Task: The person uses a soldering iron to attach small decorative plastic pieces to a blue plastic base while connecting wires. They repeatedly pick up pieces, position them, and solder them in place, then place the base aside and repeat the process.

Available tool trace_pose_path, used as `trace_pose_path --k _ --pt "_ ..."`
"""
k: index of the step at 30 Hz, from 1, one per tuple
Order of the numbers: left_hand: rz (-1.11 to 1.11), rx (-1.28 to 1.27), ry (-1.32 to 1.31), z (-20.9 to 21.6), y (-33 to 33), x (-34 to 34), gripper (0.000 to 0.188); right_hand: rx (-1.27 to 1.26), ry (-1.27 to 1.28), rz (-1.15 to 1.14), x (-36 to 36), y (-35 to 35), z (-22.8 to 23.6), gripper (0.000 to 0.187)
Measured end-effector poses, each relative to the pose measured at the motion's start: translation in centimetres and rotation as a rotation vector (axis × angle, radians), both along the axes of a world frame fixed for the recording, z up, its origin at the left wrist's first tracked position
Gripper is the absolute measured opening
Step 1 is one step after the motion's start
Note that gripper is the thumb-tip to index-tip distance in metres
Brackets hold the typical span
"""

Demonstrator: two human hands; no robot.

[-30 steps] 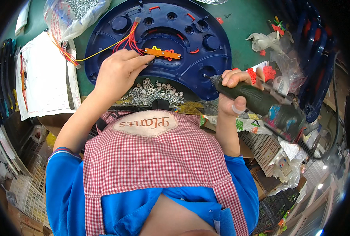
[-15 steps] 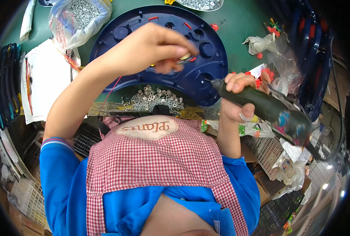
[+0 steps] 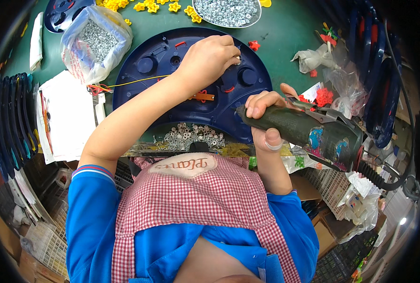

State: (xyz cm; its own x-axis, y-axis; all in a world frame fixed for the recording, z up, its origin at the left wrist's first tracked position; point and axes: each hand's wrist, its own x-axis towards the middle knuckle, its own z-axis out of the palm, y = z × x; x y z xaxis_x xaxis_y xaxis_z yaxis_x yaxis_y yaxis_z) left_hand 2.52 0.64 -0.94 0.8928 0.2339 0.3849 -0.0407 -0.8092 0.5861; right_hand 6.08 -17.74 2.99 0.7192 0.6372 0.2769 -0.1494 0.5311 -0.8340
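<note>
The two hands are apart: over the far right part of the big dark blue plastic piece [image 3: 229, 106], the left hand [image 3: 211, 57] pinches a small shiny thing [image 3: 238, 60], too small to name, while the right hand [image 3: 266, 115] is wrapped around a dark green power tool [image 3: 309, 134] at the blue piece's right end. The blue piece lies on the green table [image 3: 285, 52], with an orange strip [image 3: 204, 96] inside it, a pile of screws [image 3: 191, 137] just beside its near curved edge, and yellow stars [image 3: 174, 7] beyond its far edge.
</note>
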Motion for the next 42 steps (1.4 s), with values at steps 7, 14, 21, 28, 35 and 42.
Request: trace_pose_path --k 7,14,21,28,35,42 --pt "0.053 0.107 -0.132 0.2 0.7 0.1 0.019 -0.003 -0.041 0.017 0.5 0.1 -0.3 0.092" --pt "-0.136 0.055 0.362 2.7 2.8 0.6 0.046 0.170 -0.253 -0.097 6.7 4.7 3.3 0.079" --pt "-0.265 0.003 0.312 2.4 3.6 0.5 0.045 0.136 -0.477 -0.386 13.6 12.8 -0.1 0.066" --pt "0.122 0.226 -0.111 1.6 4.9 3.8 0.010 0.186 -0.397 -0.352 14.0 12.1 0.6 0.067" --pt "-0.030 0.262 -0.107 0.8 5.3 6.0 0.016 0.138 -0.374 -0.351 11.3 11.3 2.1 0.068" --pt "0.033 -0.352 -0.084 2.5 -0.2 -3.2 0.024 0.228 -0.246 0.070 5.9 5.5 3.6 0.078"
